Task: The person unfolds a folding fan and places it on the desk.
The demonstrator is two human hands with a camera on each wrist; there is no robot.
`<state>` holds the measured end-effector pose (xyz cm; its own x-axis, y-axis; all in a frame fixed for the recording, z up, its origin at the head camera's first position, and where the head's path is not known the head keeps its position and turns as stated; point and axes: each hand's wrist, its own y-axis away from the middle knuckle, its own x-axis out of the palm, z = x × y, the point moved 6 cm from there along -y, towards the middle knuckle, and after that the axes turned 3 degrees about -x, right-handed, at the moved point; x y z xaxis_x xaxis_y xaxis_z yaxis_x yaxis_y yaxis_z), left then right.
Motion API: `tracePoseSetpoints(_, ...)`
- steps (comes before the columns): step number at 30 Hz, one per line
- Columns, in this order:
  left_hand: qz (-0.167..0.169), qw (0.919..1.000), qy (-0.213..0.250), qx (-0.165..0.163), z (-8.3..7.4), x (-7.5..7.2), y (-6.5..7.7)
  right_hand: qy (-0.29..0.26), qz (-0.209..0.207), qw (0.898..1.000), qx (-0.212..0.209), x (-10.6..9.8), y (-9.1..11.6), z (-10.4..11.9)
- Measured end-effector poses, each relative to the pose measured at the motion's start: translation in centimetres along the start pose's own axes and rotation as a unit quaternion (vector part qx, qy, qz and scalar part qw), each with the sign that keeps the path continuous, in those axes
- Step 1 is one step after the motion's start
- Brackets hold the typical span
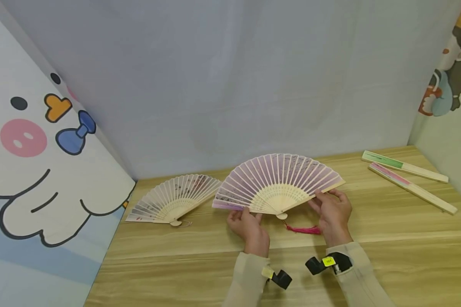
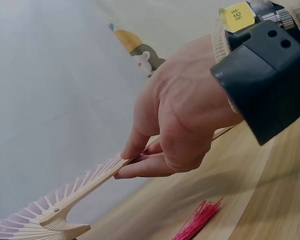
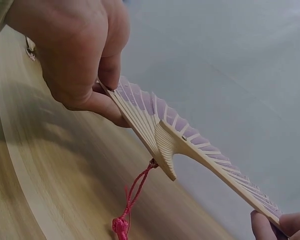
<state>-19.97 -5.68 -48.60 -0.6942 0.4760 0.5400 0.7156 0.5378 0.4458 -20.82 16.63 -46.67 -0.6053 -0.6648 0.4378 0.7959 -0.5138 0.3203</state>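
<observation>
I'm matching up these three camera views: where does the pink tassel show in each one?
Head: tassel right of centre, below the middle.
Left wrist: tassel right of centre, cut off by the bottom edge.
Right wrist: tassel left of centre, cut off by the bottom edge.
Shared landmark: the purple fan, seen in all three.
</observation>
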Motion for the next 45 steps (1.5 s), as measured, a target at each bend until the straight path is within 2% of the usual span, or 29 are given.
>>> tracePoseSetpoints(10,-0.010,1.0000,0.002,-0.001,-0.2,0.1,-0.2,-0.021,-0.016,1.000,0.007,0.3,-0.1,-0.3)
tracePoseSetpoints(20,-0.001,0.9999,0.012,-0.001,-0.5,0.1,-0.4,-0.020,-0.028,0.999,0.021,0.3,0.0,-0.6)
tracePoseSetpoints(33,-0.022,0.9995,0.019,-0.007,-0.3,-0.6,-0.8,-0.043,-0.040,0.998,0.037,0.1,0.4,-1.7)
tracePoseSetpoints(45,-0.025,0.9993,0.018,-0.022,-0.4,-1.0,-1.2,-0.046,-0.041,0.997,0.048,0.2,0.0,-2.8)
